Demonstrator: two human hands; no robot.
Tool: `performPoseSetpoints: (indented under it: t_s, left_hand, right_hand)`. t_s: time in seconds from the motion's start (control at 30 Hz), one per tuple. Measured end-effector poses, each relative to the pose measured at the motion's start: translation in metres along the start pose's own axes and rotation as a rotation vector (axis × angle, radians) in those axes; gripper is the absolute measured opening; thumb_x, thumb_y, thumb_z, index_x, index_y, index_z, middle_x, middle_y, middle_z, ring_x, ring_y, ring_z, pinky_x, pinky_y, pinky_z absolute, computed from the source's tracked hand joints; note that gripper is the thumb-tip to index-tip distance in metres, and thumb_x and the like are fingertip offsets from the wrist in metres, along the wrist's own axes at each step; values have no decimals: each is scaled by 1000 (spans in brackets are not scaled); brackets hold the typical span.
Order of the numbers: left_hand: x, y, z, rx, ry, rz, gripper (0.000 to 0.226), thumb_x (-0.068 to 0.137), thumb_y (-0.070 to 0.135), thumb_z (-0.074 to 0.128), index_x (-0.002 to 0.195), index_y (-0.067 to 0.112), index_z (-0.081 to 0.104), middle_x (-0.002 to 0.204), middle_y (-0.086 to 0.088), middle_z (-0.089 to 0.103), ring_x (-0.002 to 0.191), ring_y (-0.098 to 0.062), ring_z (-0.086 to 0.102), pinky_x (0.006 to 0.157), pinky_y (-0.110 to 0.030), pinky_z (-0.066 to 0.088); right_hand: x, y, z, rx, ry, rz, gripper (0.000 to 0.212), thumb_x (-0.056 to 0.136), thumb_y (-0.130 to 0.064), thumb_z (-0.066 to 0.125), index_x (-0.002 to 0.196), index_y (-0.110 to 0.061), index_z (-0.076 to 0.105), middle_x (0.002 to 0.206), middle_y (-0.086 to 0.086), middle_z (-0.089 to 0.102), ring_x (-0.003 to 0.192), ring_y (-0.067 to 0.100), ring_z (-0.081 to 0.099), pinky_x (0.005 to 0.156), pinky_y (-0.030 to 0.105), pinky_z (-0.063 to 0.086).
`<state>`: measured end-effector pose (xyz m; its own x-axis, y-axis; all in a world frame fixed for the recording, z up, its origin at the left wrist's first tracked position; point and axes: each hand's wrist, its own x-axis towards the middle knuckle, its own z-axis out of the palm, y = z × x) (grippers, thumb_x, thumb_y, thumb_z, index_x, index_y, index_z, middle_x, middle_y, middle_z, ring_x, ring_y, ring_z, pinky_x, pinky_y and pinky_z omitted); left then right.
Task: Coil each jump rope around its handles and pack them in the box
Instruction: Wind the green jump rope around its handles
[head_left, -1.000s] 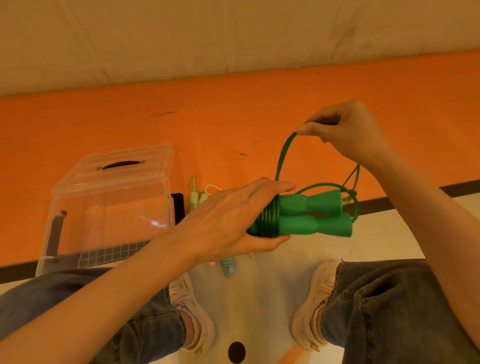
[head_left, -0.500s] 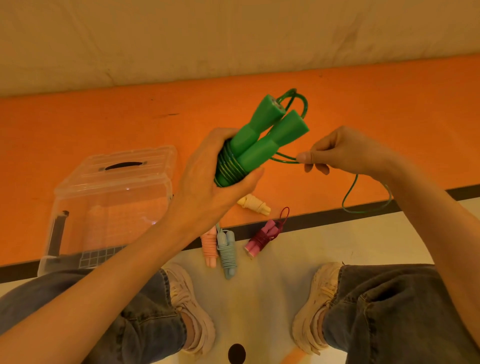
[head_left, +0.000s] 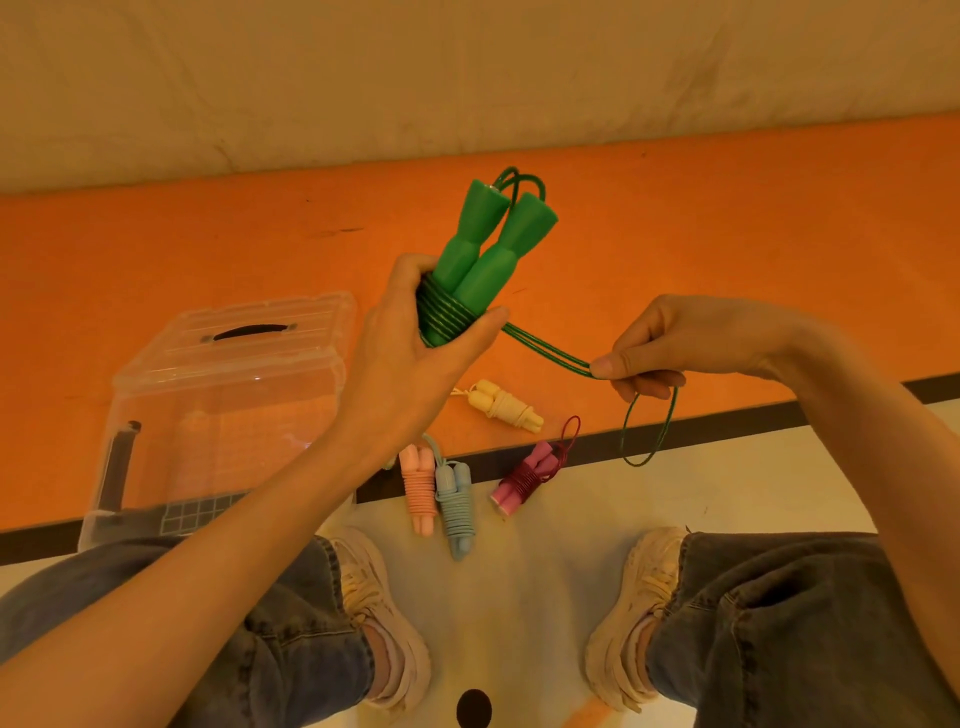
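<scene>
My left hand (head_left: 410, 358) grips the lower end of the green jump rope handles (head_left: 488, 249), held side by side and tilted upward, with several turns of green cord wound around them. My right hand (head_left: 670, 348) pinches the doubled green cord (head_left: 550, 351) stretched out from the coil; a loose loop (head_left: 647, 431) hangs below it. On the floor lie coiled ropes: yellow (head_left: 506, 405), pink (head_left: 418, 486), light blue (head_left: 454, 501) and magenta (head_left: 524, 478). The clear plastic box (head_left: 218, 410) stands at the left, lid with black handle tipped back.
An orange mat (head_left: 727, 234) runs across the floor with a dark edge strip; a pale wall stands behind it. My knees in jeans and light sneakers (head_left: 384, 613) frame the white mat (head_left: 519, 597) below the ropes.
The green handles swung from lying sideways to pointing up. My right hand dropped from above the handles to the right, drawing the cord taut. The coiled ropes on the floor came into sight.
</scene>
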<state>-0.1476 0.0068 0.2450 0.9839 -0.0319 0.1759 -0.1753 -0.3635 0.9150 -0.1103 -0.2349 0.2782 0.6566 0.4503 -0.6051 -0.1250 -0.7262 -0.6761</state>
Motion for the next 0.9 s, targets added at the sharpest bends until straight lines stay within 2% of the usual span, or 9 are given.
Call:
performPoseSetpoints:
  t_s: [0.1, 0.2, 0.27, 0.33, 0.43, 0.5, 0.63, 0.77, 0.9]
  left_hand:
    - [3, 0, 0, -63, 16, -37, 35, 83, 29, 74, 103, 12, 51, 80, -10, 57, 66, -13, 53, 62, -26, 43]
    - [4, -3, -3, -32, 17, -38, 36, 84, 28, 73, 105, 11, 50, 75, 4, 50, 62, -1, 47, 58, -16, 38]
    - [6, -7, -6, -3, 26, -49, 38, 84, 30, 72, 108, 12, 49, 77, 7, 49, 63, 1, 45, 59, -17, 38]
    - [10, -11, -10, 5, 49, -72, 40, 83, 32, 72, 109, 13, 48, 76, 8, 50, 63, 1, 47, 61, -21, 39]
    - [16, -17, -14, 36, 71, -84, 42, 82, 34, 73, 111, 18, 47, 79, 9, 53, 66, 0, 48, 63, -26, 41]
    - [16, -19, -16, 78, 60, -77, 45, 82, 36, 73, 114, 22, 46, 81, 13, 53, 68, 0, 49, 65, -26, 41]
    - [15, -21, -15, 181, 2, -46, 59, 77, 53, 70, 125, 33, 43, 97, 14, 61, 87, -7, 59, 76, -39, 50]
    - [15, -23, -16, 345, -90, 59, 72, 74, 64, 64, 134, 33, 39, 120, 10, 56, 105, -15, 56, 86, -50, 47]
    - [11, -21, -13, 628, -84, 170, 75, 77, 60, 59, 140, 26, 36, 126, -1, 51, 107, -25, 55, 83, -53, 46]
  right_hand:
    - [1, 0, 3, 23, 6, -16, 38, 73, -50, 65, 65, -14, 72, 56, 4, 54, 54, 11, 43, 54, 17, 38]
    - [0, 3, 5, 70, 71, -74, 31, 77, -46, 63, 82, -19, 78, 58, 4, 56, 51, 10, 39, 53, 17, 36]
    - [-4, 5, 5, 120, 150, -142, 30, 78, -40, 65, 101, -24, 75, 63, 3, 58, 51, 9, 37, 51, 18, 33]
    - [-7, 6, 4, 149, 223, -207, 32, 78, -33, 66, 109, -24, 69, 66, 3, 60, 52, 11, 38, 49, 20, 32]
    - [-10, 6, 5, 160, 312, -266, 25, 78, -30, 65, 97, -16, 71, 67, 5, 66, 48, 14, 41, 51, 30, 33]
    - [-13, 6, 6, 141, 308, -278, 25, 78, -30, 63, 94, -13, 73, 68, 8, 68, 47, 15, 41, 52, 34, 33]
    - [-23, 2, 4, 137, 221, -297, 23, 79, -28, 63, 90, -12, 76, 66, 8, 67, 49, 17, 44, 54, 30, 38]
    - [-30, -3, 5, 171, 116, -317, 21, 79, -24, 64, 91, -12, 77, 66, 10, 68, 51, 19, 47, 53, 23, 42]
    - [-31, -10, 9, 177, 23, -318, 20, 79, -20, 64, 91, -11, 77, 66, 7, 70, 50, 14, 50, 61, 36, 46]
